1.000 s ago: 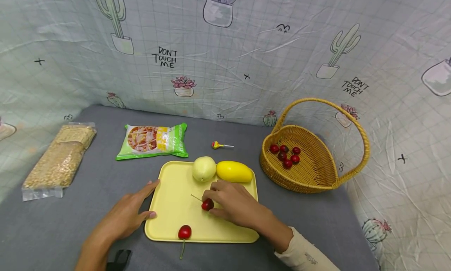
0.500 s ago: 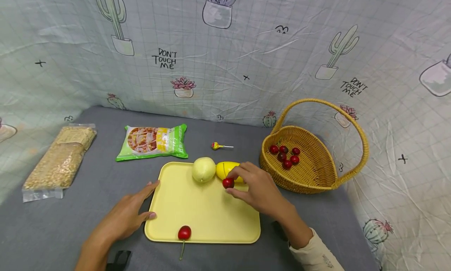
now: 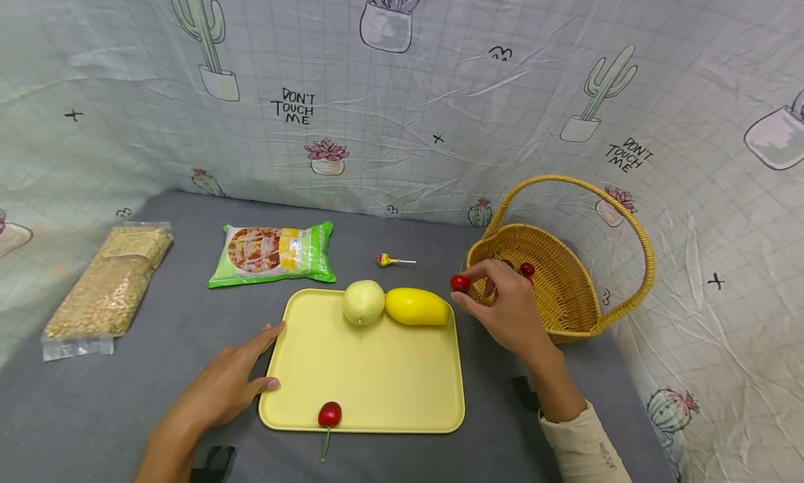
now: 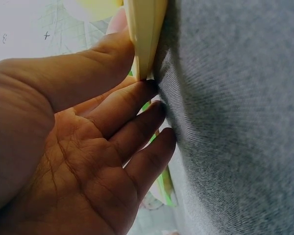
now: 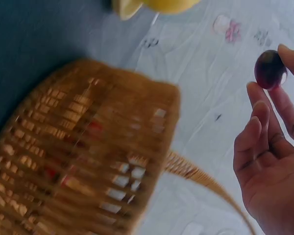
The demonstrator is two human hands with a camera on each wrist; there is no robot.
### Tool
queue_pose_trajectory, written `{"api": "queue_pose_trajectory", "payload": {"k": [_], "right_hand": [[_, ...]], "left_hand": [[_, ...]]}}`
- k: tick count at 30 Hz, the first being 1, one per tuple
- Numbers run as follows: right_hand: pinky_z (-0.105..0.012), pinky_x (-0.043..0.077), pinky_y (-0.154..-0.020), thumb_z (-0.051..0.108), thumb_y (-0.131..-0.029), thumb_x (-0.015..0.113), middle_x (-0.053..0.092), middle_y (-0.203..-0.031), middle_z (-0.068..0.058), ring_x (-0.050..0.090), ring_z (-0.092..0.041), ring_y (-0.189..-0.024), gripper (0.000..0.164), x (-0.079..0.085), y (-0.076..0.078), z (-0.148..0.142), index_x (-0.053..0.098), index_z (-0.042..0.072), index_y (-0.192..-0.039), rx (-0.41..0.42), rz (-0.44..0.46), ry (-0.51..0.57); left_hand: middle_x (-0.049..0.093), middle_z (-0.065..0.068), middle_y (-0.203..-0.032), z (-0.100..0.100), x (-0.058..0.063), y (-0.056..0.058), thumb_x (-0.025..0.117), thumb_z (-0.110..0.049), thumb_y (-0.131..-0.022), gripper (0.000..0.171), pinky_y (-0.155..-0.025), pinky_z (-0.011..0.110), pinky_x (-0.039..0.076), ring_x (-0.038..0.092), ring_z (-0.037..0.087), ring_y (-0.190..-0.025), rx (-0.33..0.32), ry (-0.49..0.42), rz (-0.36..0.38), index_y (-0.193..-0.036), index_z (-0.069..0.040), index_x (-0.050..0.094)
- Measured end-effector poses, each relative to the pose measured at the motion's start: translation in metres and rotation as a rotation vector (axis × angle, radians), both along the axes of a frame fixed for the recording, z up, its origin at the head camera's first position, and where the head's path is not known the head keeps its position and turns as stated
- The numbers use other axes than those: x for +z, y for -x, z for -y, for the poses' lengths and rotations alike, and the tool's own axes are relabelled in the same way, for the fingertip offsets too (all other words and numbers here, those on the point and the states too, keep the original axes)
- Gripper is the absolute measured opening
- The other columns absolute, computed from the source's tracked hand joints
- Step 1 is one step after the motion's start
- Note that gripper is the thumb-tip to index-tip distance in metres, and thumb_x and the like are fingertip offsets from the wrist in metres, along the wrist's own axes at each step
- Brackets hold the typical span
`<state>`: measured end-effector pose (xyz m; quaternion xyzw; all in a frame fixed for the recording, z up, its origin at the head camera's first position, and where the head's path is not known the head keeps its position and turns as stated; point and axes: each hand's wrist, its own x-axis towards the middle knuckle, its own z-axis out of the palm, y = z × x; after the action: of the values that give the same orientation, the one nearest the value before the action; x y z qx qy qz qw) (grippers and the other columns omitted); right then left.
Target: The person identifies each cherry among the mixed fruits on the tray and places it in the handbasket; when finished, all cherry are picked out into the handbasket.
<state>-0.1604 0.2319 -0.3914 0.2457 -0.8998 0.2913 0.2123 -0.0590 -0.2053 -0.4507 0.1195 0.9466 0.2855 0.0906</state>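
My right hand (image 3: 505, 308) pinches a red cherry (image 3: 460, 283) between thumb and fingertips, just left of the wicker basket (image 3: 581, 287). In the right wrist view, the cherry (image 5: 270, 70) looks dark and is held up beyond the basket's rim. My left hand (image 3: 222, 385) rests at the left edge of the yellow tray (image 3: 352, 371), thumb and fingers spread along the rim. The left wrist view has its fingers extended, with the thumb at the tray rim (image 4: 146, 36). Another cherry (image 3: 329, 414) lies on the tray's front rim, stem hanging outward.
A pale green round fruit (image 3: 363, 302) and a yellow mango (image 3: 417, 306) sit at the tray's back. Several cherries (image 3: 527, 269) lie in the basket, partly hidden by my hand. Behind are a lollipop (image 3: 386, 259), a green snack packet (image 3: 273, 254) and a bag of grains (image 3: 107, 287).
My right hand has lifted the cherry off the tray's middle and carried it right, past the mango, to the basket's left side. The left hand has stayed at the tray edge.
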Motion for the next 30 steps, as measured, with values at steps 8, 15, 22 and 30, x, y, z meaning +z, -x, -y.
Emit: {"api": "queue_pose_trajectory", "payload": {"k": [8,15,22,30], "right_hand": [[-0.015,0.041,-0.061,0.017,-0.083,0.094,0.073,-0.095,-0.005,0.053,-0.017,-0.067,0.033,-0.006,0.014,-0.031,0.074,0.010,-0.108,-0.101,-0.009,0.119],[-0.014,0.040,-0.059,0.022,-0.085,0.093,0.071,-0.089,-0.004,0.052,-0.013,-0.065,0.031,-0.014,0.024,-0.055,0.075,0.011,-0.109,-0.251,-0.005,0.140],[-0.020,0.040,-0.060,0.028,-0.090,0.088,0.076,-0.101,-0.012,0.053,-0.017,-0.069,0.032,-0.022,0.033,-0.081,0.074,0.012,-0.113,-0.385,0.053,0.136],[-0.027,0.045,-0.064,0.028,-0.094,0.084,0.078,-0.113,-0.015,0.061,-0.025,-0.073,0.031,-0.024,0.042,-0.103,0.073,0.010,-0.118,-0.497,0.130,0.101]], "left_hand": [[0.044,0.036,-0.160,-0.001,-0.001,0.000,0.086,-0.020,-0.089,0.090,-0.101,0.069,0.052,0.058,0.057,-0.133,0.003,-0.003,0.017,-0.164,-0.008,0.038],[0.043,0.036,-0.160,-0.001,-0.001,0.001,0.086,-0.021,-0.089,0.090,-0.100,0.070,0.052,0.058,0.058,-0.132,0.005,0.006,0.019,-0.164,-0.009,0.038],[0.044,0.037,-0.159,0.000,-0.001,0.001,0.086,-0.021,-0.089,0.090,-0.101,0.069,0.052,0.058,0.057,-0.132,0.000,0.004,0.017,-0.164,-0.008,0.038],[0.044,0.037,-0.159,-0.001,0.000,0.002,0.086,-0.021,-0.089,0.090,-0.101,0.069,0.052,0.058,0.057,-0.133,0.000,0.007,0.023,-0.164,-0.008,0.038]]}}
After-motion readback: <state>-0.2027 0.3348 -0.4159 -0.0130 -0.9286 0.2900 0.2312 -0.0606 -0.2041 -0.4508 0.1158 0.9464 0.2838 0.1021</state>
